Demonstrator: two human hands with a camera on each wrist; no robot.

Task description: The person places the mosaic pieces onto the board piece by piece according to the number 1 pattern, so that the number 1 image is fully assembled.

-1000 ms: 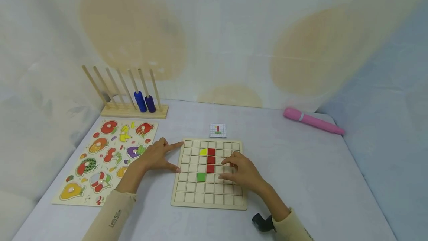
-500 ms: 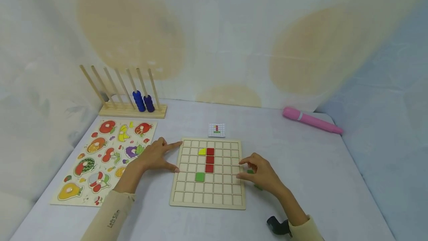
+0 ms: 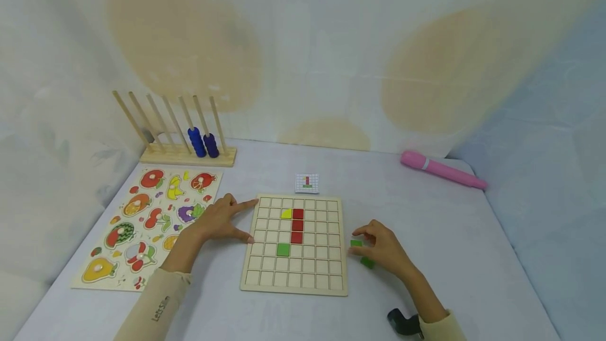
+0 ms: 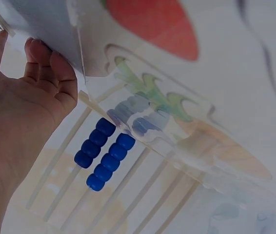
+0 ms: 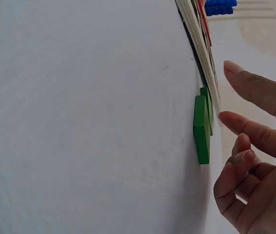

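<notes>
A wooden grid board [image 3: 341, 267] lies on the white table, holding a yellow tile [image 3: 286, 214], a column of red tiles [image 3: 297, 226] and one green tile [image 3: 283, 250]. My left hand [image 3: 219, 221] rests at the board's left edge, its index fingertip and thumb tip spread against it. To the right of the board, my right hand [image 3: 382, 249] is over two loose green tiles, the upper one [image 3: 356, 243] and the lower one [image 3: 367, 262]. Its thumb and index finger stand apart with nothing between them. In the right wrist view, a green tile [image 5: 202, 129] lies just beside the fingers.
Above the board lies a small pattern card [image 3: 307, 183]. A fruit puzzle board [image 3: 147, 230] sits at left, with a wooden bead stand [image 3: 189, 158] behind it. A pink pen-shaped object [image 3: 442, 170] lies back right. A black device [image 3: 403, 322] is by my right sleeve.
My right hand has moved right, off the grid board, to the loose green tiles, which have come into sight. My left hand keeps its place at the board's edge.
</notes>
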